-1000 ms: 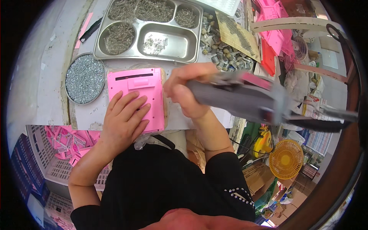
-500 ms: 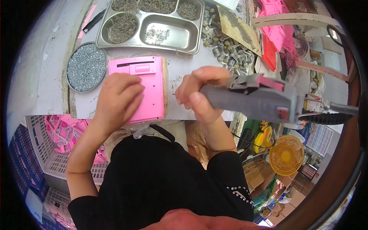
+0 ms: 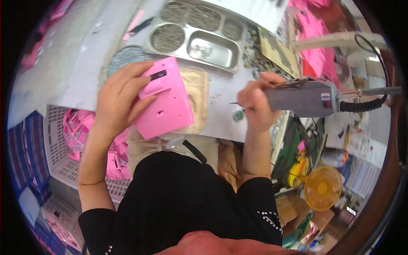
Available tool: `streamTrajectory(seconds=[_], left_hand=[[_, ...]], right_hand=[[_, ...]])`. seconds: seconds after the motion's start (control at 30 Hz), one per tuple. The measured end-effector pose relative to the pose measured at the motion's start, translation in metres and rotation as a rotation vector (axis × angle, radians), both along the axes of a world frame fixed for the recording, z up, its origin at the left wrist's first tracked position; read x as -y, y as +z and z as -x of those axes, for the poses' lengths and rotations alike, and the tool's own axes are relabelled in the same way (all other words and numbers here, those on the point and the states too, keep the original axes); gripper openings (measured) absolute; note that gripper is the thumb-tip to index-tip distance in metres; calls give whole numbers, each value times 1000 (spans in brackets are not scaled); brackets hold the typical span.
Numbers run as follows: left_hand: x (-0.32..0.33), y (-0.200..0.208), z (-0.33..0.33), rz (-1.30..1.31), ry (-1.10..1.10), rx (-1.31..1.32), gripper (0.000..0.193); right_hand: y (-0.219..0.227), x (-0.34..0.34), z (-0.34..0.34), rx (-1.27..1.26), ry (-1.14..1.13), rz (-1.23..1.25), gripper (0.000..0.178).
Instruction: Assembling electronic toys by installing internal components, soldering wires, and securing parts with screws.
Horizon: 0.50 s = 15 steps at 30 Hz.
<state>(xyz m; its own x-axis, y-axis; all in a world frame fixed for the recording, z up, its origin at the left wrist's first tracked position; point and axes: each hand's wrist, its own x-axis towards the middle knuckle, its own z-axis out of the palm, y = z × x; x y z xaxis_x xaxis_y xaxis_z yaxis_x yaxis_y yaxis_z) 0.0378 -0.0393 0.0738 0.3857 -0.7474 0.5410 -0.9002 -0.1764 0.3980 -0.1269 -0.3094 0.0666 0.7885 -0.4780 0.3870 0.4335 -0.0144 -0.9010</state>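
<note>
My left hand (image 3: 121,97) grips a pink plastic casing (image 3: 170,106) by its left side, fingers over a raised part beside a dark slot. The casing is tilted, lifted partly off a tan block (image 3: 198,95) beneath it. In my right hand (image 3: 260,102) is a grey electric screwdriver (image 3: 299,100), lying sideways with its thin bit pointing left, apart from the casing. A small green round thing (image 3: 238,114) is on the table just under the bit.
A steel compartment tray (image 3: 231,66) of small metal parts stands behind, beside a round dish (image 3: 127,55) of small parts. Loose metal pieces (image 3: 250,55) lie right of the tray. A crate (image 3: 57,146) of pink parts stands lower left. The screwdriver's coiled cord (image 3: 361,105) runs right.
My left hand has lifted and tilted the pink casing, uncovering the tan block. The screwdriver has shifted right in the picture. The whole view has also turned and shifted.
</note>
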Motion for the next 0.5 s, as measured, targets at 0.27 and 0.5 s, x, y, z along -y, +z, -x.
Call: streamTrajectory(seconds=[0.27,0.5], left_hand=[[-152,30,22,-136,331,246,36],[-207,22,51,-191,496,185,38]], right_hand=[[2,28,-45,-138,-284,190,43],[21,46,-74,-188,-313,248,49]])
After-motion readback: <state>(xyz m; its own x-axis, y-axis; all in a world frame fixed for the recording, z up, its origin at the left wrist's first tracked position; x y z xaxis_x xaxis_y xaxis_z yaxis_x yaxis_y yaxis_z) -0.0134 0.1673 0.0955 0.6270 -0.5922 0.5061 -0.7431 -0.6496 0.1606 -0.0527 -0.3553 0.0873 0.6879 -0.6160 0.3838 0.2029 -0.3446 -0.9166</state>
